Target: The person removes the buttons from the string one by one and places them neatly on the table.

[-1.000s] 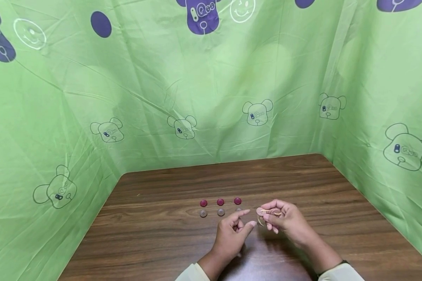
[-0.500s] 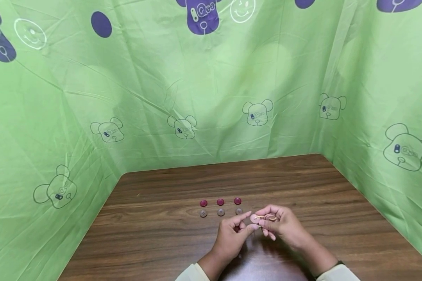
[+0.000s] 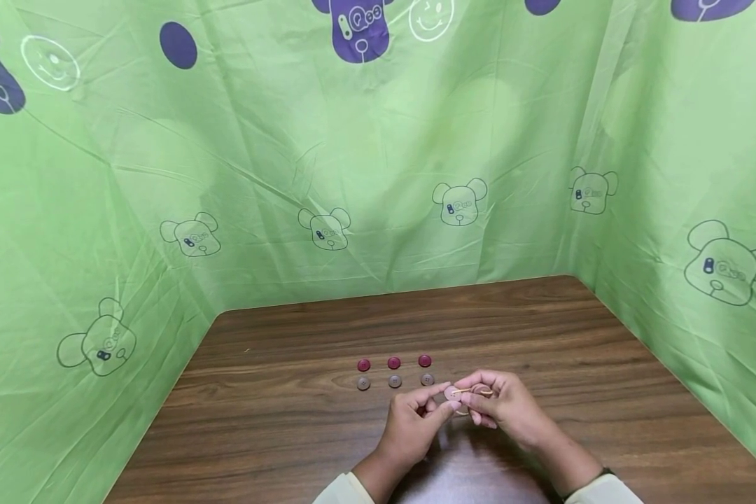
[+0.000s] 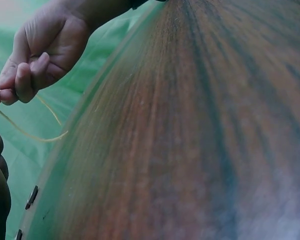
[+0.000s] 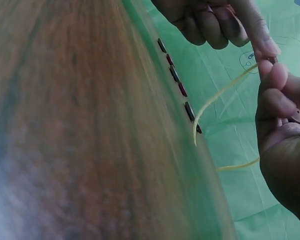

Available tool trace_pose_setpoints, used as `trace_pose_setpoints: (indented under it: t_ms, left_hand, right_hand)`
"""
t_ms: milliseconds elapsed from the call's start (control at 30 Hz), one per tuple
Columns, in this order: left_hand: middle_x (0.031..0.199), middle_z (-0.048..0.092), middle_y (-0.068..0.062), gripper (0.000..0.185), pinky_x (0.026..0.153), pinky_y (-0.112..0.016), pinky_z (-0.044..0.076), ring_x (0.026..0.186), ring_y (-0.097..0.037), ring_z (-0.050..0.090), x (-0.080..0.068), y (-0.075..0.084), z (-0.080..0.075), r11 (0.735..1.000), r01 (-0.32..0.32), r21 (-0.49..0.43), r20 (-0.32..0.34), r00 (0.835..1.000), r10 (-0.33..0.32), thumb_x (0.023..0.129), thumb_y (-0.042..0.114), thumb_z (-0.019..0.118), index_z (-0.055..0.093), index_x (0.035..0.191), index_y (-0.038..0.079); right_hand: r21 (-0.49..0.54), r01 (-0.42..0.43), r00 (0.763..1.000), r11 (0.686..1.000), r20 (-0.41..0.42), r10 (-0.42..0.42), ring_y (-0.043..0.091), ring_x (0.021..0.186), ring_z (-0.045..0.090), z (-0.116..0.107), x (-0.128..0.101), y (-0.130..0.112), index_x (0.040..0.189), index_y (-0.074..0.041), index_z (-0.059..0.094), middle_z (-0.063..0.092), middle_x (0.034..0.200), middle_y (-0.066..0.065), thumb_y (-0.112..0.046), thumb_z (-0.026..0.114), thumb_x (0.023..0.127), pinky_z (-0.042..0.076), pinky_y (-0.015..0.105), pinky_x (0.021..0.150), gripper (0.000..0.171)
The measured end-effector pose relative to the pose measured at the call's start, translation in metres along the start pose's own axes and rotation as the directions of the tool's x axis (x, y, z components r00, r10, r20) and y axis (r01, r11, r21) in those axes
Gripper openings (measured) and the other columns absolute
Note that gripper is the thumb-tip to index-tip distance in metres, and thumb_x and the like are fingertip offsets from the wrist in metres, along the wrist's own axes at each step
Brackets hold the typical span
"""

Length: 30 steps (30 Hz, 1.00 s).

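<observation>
On the brown wooden table (image 3: 290, 448), before a green printed cloth (image 3: 290, 175), the right hand (image 3: 504, 406) has its fingers curled around a pale pink button (image 3: 455, 393) and a thin yellow thread (image 5: 217, 97), while the left hand (image 3: 412, 427) pinches with thumb and forefinger at the same button, so both hands meet just above the table. How many buttons the right hand holds is hard to make out, because the fingers hide them. Just behind the hands lie three dark red buttons (image 3: 393, 362) in one row and three grey buttons (image 3: 395, 381) in a second row, six altogether.
</observation>
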<state>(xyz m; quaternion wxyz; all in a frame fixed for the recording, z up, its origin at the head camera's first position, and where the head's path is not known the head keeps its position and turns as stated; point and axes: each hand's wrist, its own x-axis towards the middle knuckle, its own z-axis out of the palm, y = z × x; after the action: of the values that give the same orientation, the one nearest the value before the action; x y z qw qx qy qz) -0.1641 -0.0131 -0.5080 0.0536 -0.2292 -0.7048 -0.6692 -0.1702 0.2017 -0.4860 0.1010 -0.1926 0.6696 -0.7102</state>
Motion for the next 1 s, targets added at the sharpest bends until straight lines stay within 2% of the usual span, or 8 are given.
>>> trace_pose_setpoints:
  t_ms: [133,333,533,1000]
  left_hand:
    - [0.058,0.048,-0.028,0.032,0.048,-0.009,0.026,0.050,0.010,0.033,-0.0002,0.0001,0.0002,1.000,-0.017,-0.005,-0.001,1.000,0.017,0.095,0.008,0.084,0.079,0.124,-0.003]
    - [0.057,0.045,-0.026,0.031,0.047,-0.009,0.025,0.050,0.010,0.032,-0.0003,0.0002,0.0007,1.000,-0.023,-0.004,0.003,1.000,0.023,0.095,0.009,0.085,0.081,0.123,-0.001]
    - [0.059,0.046,-0.026,0.031,0.048,-0.009,0.026,0.051,0.010,0.032,0.0000,0.0012,-0.0005,1.000,-0.003,0.018,0.009,1.000,0.003,0.095,0.011,0.084,0.080,0.124,-0.001]
    - [0.061,0.047,-0.026,0.034,0.049,-0.010,0.027,0.052,0.009,0.033,-0.0011,-0.0030,-0.0057,1.000,-0.023,-0.001,0.044,0.999,0.023,0.097,0.008,0.082,0.077,0.128,-0.006]
  right_hand:
    - [-0.018,-0.045,0.999,0.999,-0.020,0.044,0.000,0.060,0.056,-0.0001,0.0001,-0.0029,0.126,0.023,0.059,0.078,0.083,-0.004,-0.004,0.072,0.102,0.044,0.013,0.054,0.039]
    - [-0.111,-0.051,0.997,0.993,-0.062,0.044,-0.001,0.056,0.046,-0.0012,-0.0013,-0.0048,0.122,0.016,0.067,0.070,0.078,-0.008,-0.010,0.073,0.103,0.039,0.016,0.052,0.033]
    - [-0.191,-0.046,0.990,0.980,-0.137,0.019,0.003,0.065,0.055,-0.0028,-0.0017,-0.0050,0.121,0.010,0.073,0.075,0.085,-0.007,-0.010,0.079,0.098,0.046,0.020,0.053,0.031]
    - [-0.246,0.028,0.991,0.969,-0.117,-0.058,0.003,0.073,0.059,-0.0057,-0.0015,-0.0031,0.108,0.006,0.080,0.080,0.090,-0.009,-0.007,0.082,0.094,0.049,0.024,0.062,0.019]
